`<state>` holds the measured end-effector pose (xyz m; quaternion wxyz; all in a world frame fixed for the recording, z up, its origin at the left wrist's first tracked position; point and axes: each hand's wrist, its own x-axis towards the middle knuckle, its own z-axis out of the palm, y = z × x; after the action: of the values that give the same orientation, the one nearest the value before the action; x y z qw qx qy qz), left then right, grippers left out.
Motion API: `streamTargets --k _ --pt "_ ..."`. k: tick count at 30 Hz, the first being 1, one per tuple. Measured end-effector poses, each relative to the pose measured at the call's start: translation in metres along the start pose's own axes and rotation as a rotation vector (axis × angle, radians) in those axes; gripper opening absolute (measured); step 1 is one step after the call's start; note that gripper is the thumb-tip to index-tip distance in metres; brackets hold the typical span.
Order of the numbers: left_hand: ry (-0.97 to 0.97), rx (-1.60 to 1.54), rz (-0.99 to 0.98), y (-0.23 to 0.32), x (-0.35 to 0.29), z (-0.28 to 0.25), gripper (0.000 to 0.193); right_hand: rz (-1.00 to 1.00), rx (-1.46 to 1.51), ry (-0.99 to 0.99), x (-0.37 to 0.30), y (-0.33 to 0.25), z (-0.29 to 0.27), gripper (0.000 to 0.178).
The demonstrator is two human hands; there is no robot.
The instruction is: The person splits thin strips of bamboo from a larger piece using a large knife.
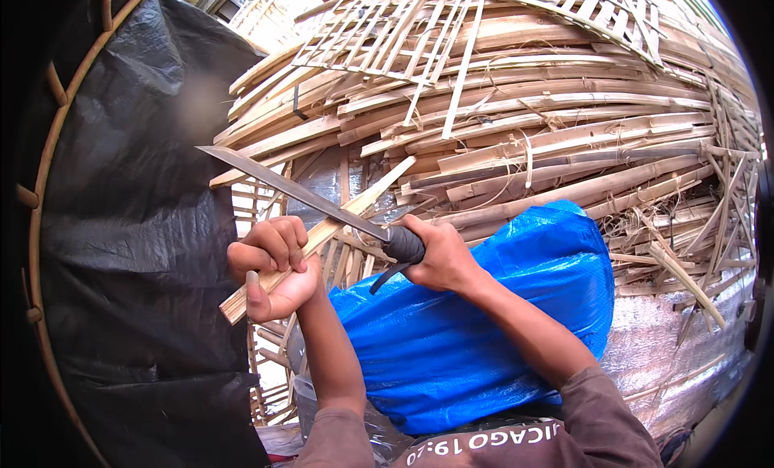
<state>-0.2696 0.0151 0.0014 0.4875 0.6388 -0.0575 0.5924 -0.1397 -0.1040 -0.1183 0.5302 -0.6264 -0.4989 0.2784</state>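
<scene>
My left hand [276, 265] is closed around the lower part of a pale split-bamboo strip [363, 200], which slants up to the right. My right hand [439, 253] grips the dark wrapped handle of a machete [294, 192], and a loose end of the wrapping hangs below it. The long grey blade points up to the left. It crosses over the strip just above my left hand; whether it cuts into the wood I cannot tell. A blue tarp [484, 331] lies beneath my forearms, over my lap.
A large stack of split bamboo [556, 137] fills the far side, with lattice panels [395, 29] on top. Black plastic sheeting [145, 250] hangs at the left beside a curved pole [50, 153]. Thin slats [685, 282] and silvery sheeting [685, 363] lie at the right.
</scene>
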Motion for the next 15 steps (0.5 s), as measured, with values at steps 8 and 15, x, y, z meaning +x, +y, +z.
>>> streamTargets --k 8,15 --pt "0.003 -0.026 0.047 -0.001 -0.012 0.002 0.032 -0.030 0.005 -0.054 -0.010 -0.022 -0.014 0.040" --pt "0.013 0.014 0.054 0.004 -0.016 0.008 0.025 0.017 -0.052 0.004 -0.006 0.000 -0.006 0.038"
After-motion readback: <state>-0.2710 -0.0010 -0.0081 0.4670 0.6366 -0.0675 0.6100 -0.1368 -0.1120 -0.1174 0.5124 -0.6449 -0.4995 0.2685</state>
